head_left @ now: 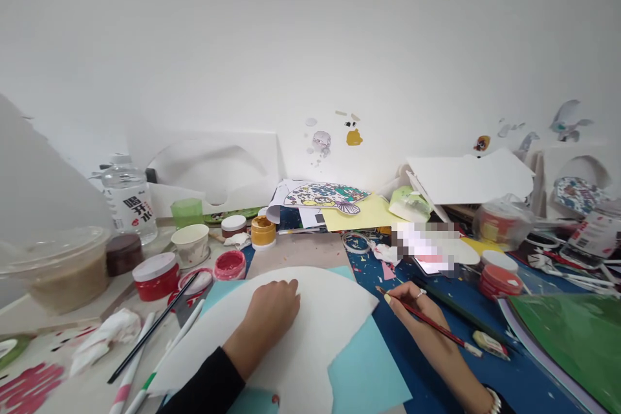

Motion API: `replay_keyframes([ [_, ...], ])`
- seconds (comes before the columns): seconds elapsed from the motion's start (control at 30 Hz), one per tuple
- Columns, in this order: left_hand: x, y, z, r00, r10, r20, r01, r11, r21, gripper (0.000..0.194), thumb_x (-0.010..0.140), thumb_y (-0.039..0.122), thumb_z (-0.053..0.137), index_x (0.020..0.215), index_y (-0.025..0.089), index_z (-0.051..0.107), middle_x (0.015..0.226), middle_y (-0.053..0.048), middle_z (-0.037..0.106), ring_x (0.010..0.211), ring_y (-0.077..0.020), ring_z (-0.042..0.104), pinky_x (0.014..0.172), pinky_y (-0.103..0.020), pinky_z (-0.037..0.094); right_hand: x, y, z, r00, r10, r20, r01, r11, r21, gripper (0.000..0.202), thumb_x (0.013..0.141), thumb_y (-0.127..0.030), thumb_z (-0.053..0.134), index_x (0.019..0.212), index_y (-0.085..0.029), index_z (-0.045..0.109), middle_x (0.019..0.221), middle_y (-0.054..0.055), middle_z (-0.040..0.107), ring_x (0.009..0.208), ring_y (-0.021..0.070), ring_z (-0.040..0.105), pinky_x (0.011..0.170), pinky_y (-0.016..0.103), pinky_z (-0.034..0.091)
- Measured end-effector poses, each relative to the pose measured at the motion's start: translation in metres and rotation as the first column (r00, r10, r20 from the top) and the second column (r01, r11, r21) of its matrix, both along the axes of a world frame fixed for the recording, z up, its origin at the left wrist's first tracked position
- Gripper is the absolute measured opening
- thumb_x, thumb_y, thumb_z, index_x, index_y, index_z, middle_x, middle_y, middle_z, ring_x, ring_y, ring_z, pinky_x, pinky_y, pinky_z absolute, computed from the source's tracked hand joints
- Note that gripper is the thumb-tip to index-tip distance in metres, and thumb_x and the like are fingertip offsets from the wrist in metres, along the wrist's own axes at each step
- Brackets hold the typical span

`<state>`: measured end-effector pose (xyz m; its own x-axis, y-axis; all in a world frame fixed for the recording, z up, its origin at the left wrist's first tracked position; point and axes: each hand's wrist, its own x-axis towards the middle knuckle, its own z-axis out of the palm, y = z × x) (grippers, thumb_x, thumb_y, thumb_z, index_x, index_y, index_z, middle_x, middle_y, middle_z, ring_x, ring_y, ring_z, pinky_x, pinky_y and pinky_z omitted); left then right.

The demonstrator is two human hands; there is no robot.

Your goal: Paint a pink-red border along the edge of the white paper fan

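Observation:
A large white paper cut-out (310, 330) with a curved top edge lies over light blue paper (371, 362). My left hand (274, 317) rests on the white cut-out with its fingers curled under; whatever they may hold is hidden. To the right, my right hand (417, 310) grips a thin red paintbrush (436, 325), its tip pointing up and left beside the cut-out's right corner. A white eraser (491, 345) lies on the blue table surface (412, 381) near the brush's rear end.
Paint jars (156, 276), a paper cup (191, 244), a plastic bowl (63, 272) and a water bottle (127, 200) stand left. Decorated fan paper (325, 195) lies at the back. Right are an orange-red jar (499, 281) and green sheet (572, 336).

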<state>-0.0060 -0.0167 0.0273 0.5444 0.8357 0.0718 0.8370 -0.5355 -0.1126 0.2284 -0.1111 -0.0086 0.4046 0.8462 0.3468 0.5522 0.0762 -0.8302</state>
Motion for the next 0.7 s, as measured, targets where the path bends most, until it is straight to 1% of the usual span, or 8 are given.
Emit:
replay_keyframes([
  [0.13,-0.004,-0.027,0.012,1.0,0.011,0.016,-0.01,1.0,-0.02,0.022,0.08,0.016,0.04,0.09,0.013,0.06,0.09,-0.013,0.063,0.084,-0.0266,0.06,0.065,-0.039,0.048,-0.001,-0.001,0.001,1.0,0.021,-0.004,-0.021,1.0,0.001,0.02,0.07,-0.038,0.052,0.073,-0.019,0.058,0.068,0.002,0.061,0.061,0.0167,0.055,0.056,0.027,0.042],
  [0.23,-0.015,-0.046,0.01,0.999,-0.021,0.033,0.021,1.0,0.002,0.025,0.076,0.012,0.045,0.095,0.016,0.059,0.102,-0.012,0.061,0.091,-0.0253,0.058,0.068,-0.037,0.05,0.0,-0.001,0.0,0.999,0.034,0.001,-0.034,0.999,-0.012,0.019,0.07,-0.037,0.051,0.073,-0.019,0.057,0.068,0.002,0.061,0.061,0.0164,0.055,0.056,0.027,0.042],
  [0.3,-0.027,-0.056,0.001,0.996,-0.081,0.038,0.078,0.993,0.093,0.032,0.071,0.009,0.048,0.099,0.019,0.059,0.106,-0.01,0.061,0.091,-0.0243,0.059,0.069,-0.037,0.05,0.0,-0.001,0.0,0.999,0.046,0.004,-0.046,0.999,-0.01,0.018,0.07,-0.036,0.051,0.073,-0.019,0.057,0.066,0.001,0.06,0.061,0.0161,0.054,0.056,0.027,0.042],
  [0.33,-0.034,-0.061,-0.005,0.992,-0.118,0.05,0.107,0.978,0.179,0.034,0.07,0.009,0.049,0.101,0.02,0.058,0.106,-0.01,0.061,0.09,-0.0245,0.06,0.07,-0.038,0.051,0.001,-0.001,0.0,0.999,0.047,0.006,-0.047,0.999,-0.01,0.018,0.07,-0.036,0.051,0.073,-0.02,0.057,0.066,0.001,0.06,0.06,0.0159,0.054,0.056,0.027,0.042],
  [0.4,-0.049,-0.071,-0.019,0.961,-0.263,0.081,0.218,0.908,0.358,0.037,0.072,0.016,0.05,0.108,0.02,0.054,0.107,-0.008,0.061,0.09,-0.023,0.06,0.071,-0.035,0.052,0.001,-0.001,0.0,0.999,0.041,0.012,-0.041,0.999,-0.017,0.018,0.07,-0.036,0.051,0.073,-0.02,0.057,0.066,0.001,0.06,0.06,0.0158,0.054,0.055,0.026,0.042],
  [0.43,-0.055,-0.077,-0.025,0.949,-0.299,0.099,0.231,0.874,0.427,0.036,0.074,0.022,0.05,0.11,0.02,0.053,0.107,-0.008,0.061,0.09,-0.0223,0.06,0.071,-0.033,0.052,0.001,-0.002,0.0,0.999,0.037,0.015,-0.037,0.999,-0.024,0.018,0.07,-0.036,0.051,0.072,-0.02,0.057,0.066,0.001,0.06,0.06,0.0158,0.053,0.055,0.026,0.042],
  [0.53,-0.066,-0.096,-0.037,0.93,-0.321,0.176,0.183,0.824,0.537,0.041,0.078,0.037,0.048,0.114,0.017,0.048,0.107,-0.009,0.061,0.089,-0.0199,0.061,0.071,-0.027,0.052,0.001,-0.004,0.002,0.999,0.029,0.025,-0.028,0.999,-0.041,0.019,0.07,-0.038,0.052,0.073,-0.019,0.057,0.067,0.002,0.06,0.061,0.016,0.054,0.056,0.027,0.042],
  [0.7,-0.062,-0.118,-0.042,0.941,-0.193,0.279,0.025,0.86,0.51,0.054,0.074,0.053,0.048,0.112,0.015,0.046,0.098,-0.008,0.065,0.083,-0.0193,0.062,0.062,-0.025,0.051,0.0,-0.008,0.004,0.999,0.032,0.03,-0.03,0.996,-0.079,0.022,0.072,-0.039,0.051,0.076,-0.019,0.057,0.071,0.003,0.062,0.065,0.017,0.056,0.059,0.027,0.043],
])
